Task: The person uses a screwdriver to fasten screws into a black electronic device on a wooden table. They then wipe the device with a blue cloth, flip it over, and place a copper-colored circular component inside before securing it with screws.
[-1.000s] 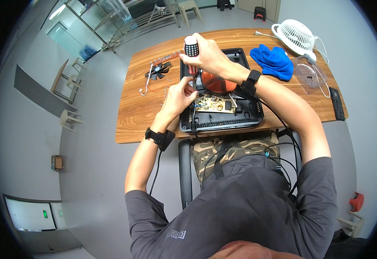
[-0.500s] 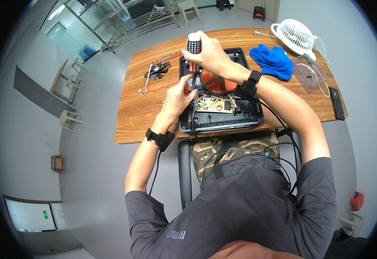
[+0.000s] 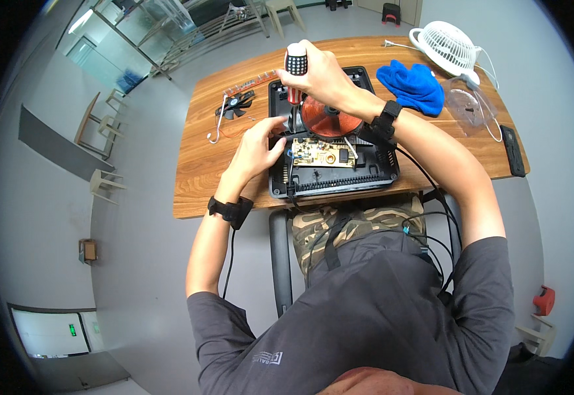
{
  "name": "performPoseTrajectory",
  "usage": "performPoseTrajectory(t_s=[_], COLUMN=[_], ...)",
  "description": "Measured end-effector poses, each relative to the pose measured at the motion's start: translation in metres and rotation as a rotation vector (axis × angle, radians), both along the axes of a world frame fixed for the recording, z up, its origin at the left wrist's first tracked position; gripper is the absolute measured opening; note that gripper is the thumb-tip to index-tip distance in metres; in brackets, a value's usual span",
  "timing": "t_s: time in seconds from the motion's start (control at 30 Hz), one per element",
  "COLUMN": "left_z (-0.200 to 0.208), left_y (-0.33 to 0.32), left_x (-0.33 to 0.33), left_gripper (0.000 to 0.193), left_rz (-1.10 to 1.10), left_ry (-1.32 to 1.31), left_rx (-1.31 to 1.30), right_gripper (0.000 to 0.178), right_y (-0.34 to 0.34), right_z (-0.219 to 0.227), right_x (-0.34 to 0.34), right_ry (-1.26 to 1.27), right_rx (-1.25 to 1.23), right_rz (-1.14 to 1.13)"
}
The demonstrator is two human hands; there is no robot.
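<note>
An opened induction cooker base, a black casing [image 3: 339,189], lies before me on the table. Inside it sit a round copper coil [image 3: 343,122] and a tan circuit board [image 3: 320,153]. My right hand [image 3: 320,74] is wrapped round the handle of a screwdriver [image 3: 295,62], red, black and white, held upright with its shaft pointing down beside the coil's left edge. Where the tip meets the casing is hard to see. My left hand [image 3: 260,146] rests at the casing's left rim near the shaft, thumb and fingers apart, with nothing visible in them.
Left of the casing lie a black fan [image 3: 235,104], a white-ended cable [image 3: 218,125] and an orange strip [image 3: 250,82]. To the right are a blue cloth [image 3: 412,87], a white desk fan [image 3: 448,49], a clear plastic piece [image 3: 464,105] and a black bar [image 3: 512,151].
My left hand has drawn slightly left, away from the screwdriver's shaft, and its fingers have parted. The right hand still holds the upright screwdriver in nearly the same place.
</note>
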State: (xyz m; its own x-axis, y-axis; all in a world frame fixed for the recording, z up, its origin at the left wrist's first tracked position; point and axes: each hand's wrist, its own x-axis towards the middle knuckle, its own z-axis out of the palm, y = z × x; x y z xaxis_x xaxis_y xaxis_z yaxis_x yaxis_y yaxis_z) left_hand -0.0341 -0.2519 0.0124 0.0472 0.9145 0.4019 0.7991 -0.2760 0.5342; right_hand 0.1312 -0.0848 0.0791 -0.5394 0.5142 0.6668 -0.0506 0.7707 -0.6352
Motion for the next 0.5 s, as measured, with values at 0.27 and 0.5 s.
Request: performPoseTrajectory(t_s=[0.27, 0.5], left_z=[-0.009, -0.02], left_y=[-0.008, 0.0], left_x=[-0.009, -0.015], left_gripper=[0.065, 0.075], left_rz=[-0.152, -0.173], left_ry=[0.208, 0.27], left_rx=[-0.244, -0.237], right_gripper=[0.042, 0.043], right_y=[-0.001, 0.001], right_z=[0.001, -0.006], right_x=[0.011, 0.011], right_ry=[-0.044, -0.051], right_rx=[-0.017, 0.008], right_rz=[0.035, 0.003])
